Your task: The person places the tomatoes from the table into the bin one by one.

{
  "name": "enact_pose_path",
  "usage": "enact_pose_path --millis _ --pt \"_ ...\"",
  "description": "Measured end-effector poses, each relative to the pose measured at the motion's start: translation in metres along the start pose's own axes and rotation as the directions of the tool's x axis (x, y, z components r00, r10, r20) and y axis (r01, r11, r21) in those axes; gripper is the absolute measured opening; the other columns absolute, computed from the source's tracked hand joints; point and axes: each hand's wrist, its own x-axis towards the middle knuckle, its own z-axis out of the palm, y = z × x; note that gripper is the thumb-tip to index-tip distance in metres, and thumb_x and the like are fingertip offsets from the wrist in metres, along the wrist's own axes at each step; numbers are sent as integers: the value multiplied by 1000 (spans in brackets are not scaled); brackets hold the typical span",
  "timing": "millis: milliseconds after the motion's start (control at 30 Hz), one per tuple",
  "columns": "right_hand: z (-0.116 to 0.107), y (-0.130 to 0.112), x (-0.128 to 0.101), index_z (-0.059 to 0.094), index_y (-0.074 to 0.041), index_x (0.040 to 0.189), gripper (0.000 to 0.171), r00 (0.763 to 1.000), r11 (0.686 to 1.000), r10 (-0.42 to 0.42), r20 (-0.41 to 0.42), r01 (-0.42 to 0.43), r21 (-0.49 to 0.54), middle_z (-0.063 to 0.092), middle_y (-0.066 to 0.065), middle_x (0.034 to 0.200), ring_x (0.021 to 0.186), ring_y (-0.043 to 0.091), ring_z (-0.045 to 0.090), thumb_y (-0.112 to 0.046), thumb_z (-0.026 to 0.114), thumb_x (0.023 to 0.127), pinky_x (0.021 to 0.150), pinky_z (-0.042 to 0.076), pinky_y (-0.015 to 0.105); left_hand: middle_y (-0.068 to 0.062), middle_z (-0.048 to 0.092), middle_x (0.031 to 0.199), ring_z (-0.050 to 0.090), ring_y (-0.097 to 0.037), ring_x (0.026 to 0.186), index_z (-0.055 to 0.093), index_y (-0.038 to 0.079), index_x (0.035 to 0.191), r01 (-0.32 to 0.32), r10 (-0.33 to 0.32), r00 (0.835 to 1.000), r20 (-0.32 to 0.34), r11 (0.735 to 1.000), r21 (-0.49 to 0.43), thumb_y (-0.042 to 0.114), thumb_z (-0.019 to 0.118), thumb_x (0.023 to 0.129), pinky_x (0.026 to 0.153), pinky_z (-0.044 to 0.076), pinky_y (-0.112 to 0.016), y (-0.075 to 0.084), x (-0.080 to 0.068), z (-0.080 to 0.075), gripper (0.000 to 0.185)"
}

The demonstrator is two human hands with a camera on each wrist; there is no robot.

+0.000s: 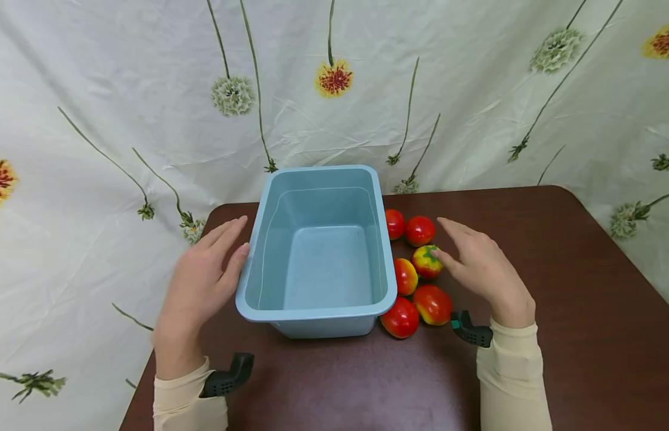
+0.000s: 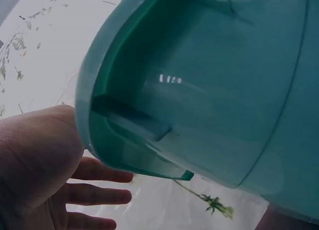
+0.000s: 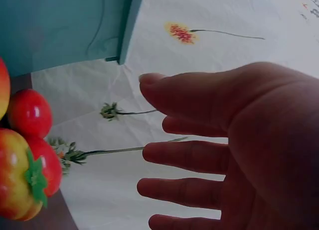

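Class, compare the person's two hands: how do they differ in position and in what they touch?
The left hand rests against the light blue plastic bin's left wall; the right hand is beside the red and yellow toy tomatoes, thumb at one. Left is nearer the table edge. Both have straight, relaxed fingers, gripping nothing.

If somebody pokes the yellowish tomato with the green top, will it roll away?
Probably a little. The yellowish tomato is round and smooth, so a push from the right hand would likely roll it. It shouldn't go far: other tomatoes and the blue tub crowd it. It looks glossy, perhaps slippery.
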Motion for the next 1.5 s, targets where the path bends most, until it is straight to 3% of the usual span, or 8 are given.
enact_pose_path --millis 200,467,700,1067,1167,1233,1333,1500 --pt "13 12 10 38 -1 147 65 999 1000 15 46 -14 -6 45 21 148 134 40 44 -21 65 91 109 37 56 -14 60 135 59 -34 119 52 11 142 -29 29 999 14 1000 2 17 61 94 95 49 -56 3 0 2 48" --pt "23 23 17 42 0 144 62 999 1000 31 20 -31 2 48 22 144 131 41 47 -20 66 91 107 38 57 -14 60 135 59 -35 120 52 11 141 -2 2 1000 10 1000 1 16 61 94 94 48 -57 0 -2 3 48" --pt "33 31 21 42 0 145 65 995 998 48 83 -51 38 48 22 145 132 42 44 -23 67 90 108 37 58 -17 63 129 62 -38 112 50 10 143 70 -83 988 132 993 99 20 56 97 89 51 -58 1 -3 5 47" --pt "52 46 27 41 -2 145 68 974 988 107 201 -126 85 51 22 141 127 41 46 -24 70 87 106 39 59 -17 61 133 65 -34 108 41 11 148 125 -135 952 274 991 55 21 48 102 86 52 -55 0 -2 4 48" --pt "54 49 28 40 -1 146 71 970 985 122 211 -143 91 51 23 140 126 42 47 -26 71 87 105 40 59 -15 68 121 66 -29 97 40 11 149 137 -141 947 289 990 37 23 46 103 79 53 -48 -2 -1 5 48" --pt "56 50 28 40 -1 146 73 968 983 131 216 -155 100 50 24 140 126 42 47 -27 71 86 104 41 59 -11 72 101 63 -24 86 40 13 149 144 -146 943 299 989 30 25 45 103 72 50 -42 -4 0 6 48" --pt "57 52 28 40 -1 146 73 968 982 132 214 -158 106 51 24 139 124 42 48 -27 72 86 103 42 59 -3 62 72 56 -18 72 40 14 150 151 -142 940 311 989 -5 29 44 104 68 44 -36 -8 0 6 48" --pt "59 54 28 43 -2 144 71 970 982 120 211 -148 121 54 23 135 120 40 50 -28 72 86 101 43 58 2 53 62 52 -15 64 40 14 149 153 -111 941 319 982 -108 31 42 104 69 42 -34 -19 0 11 49"
